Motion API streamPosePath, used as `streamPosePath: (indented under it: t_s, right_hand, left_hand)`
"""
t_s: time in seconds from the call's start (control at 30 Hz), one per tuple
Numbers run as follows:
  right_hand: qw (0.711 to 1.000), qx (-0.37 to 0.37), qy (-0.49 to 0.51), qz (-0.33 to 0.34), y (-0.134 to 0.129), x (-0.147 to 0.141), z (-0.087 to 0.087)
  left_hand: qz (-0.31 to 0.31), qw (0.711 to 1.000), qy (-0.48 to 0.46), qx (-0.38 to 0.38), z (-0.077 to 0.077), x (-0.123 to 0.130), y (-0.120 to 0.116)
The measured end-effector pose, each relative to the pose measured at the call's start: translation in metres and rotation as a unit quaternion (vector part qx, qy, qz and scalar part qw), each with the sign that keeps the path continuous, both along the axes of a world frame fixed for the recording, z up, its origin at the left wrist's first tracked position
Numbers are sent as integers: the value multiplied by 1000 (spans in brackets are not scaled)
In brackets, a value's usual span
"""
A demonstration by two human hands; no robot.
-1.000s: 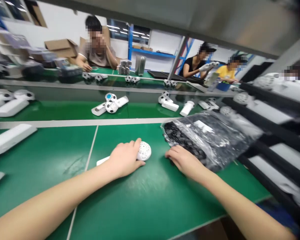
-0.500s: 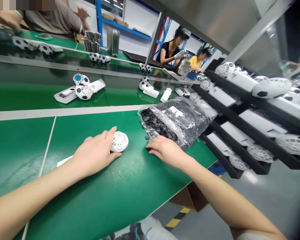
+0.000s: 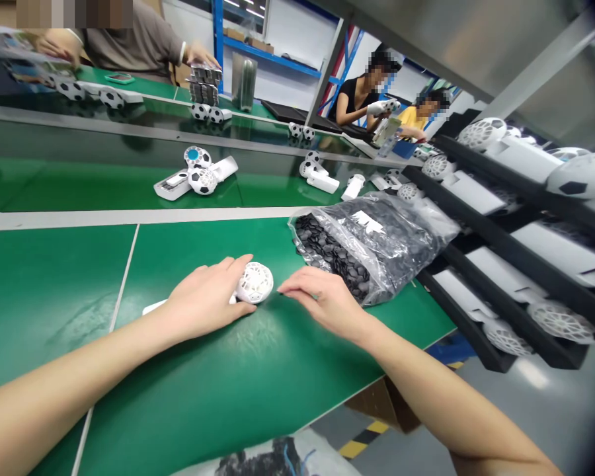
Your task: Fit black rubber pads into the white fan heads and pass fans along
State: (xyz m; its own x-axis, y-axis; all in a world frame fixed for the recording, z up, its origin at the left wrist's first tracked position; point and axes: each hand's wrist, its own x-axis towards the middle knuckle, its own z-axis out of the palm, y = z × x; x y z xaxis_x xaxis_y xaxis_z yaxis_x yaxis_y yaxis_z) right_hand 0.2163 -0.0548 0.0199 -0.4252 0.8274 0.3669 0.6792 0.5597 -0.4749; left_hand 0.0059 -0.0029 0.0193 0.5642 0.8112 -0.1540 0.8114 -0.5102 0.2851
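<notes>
White latticed-head plastic casing lies on the green worktop, left hand clamped around it; probably light, stiff, best held behind its head. Right hand apparently pinches a small black piece.

- A narrow gap over the green worktop separates the openwork white ball head, under the left hand, from the right hand.
- Nearer the person, the worktop offers a wide lane.
- The plastic bag of black pieces blocks the way just beyond the right hand.
- Past it, the black rack bars the right side.
</notes>
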Motion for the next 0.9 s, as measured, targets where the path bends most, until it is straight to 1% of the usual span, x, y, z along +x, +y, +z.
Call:
streamPosePath:
  t_s: [0.1, 0.17, 0.2, 0.27, 0.43, 0.53, 0.63, 0.7, 0.8, 0.9]
  right_hand:
    - [994, 74, -24, 83, 5, -13, 0]
    - [984, 119, -53, 119, 10, -21, -4]
    - [981, 136, -61, 125, 12, -24, -5]
    - [980, 150, -62, 116, 15, -30, -9]
    - [992, 115, 14, 38, 15, -32, -17]
    - [996, 64, 63, 5, 12, -30, -20]
    - [996, -4, 92, -2, 11, -28, -23]
    - [994, -30, 100, 0, 11, -27, -24]
    - [994, -38, 104, 6, 10, -26, -26]
    - [992, -41, 115, 8, 8, -27, -29]
  left_hand:
    - [-2, 1000, -17, -3, 2, 1, 0]
    - [-2, 1000, -29, -6, 3, 1, 0]
    - [-1, 999, -35, -6, 3, 1, 0]
    - [-3, 999, -45, -7, 3, 0, 0]
    - [-11, 998, -60, -9, 3, -1, 0]
    - [-21, 998, -59, -11, 6, -2, -1]
    - [-29, 999, -42, -2, 6, -3, 0]
    - [-47, 998, -32, 13, 4, -4, 2]
    - [-76, 996, -23, 44, 0, -5, 4]
    - [-84, 995, -16, 57, -2, -6, 6]
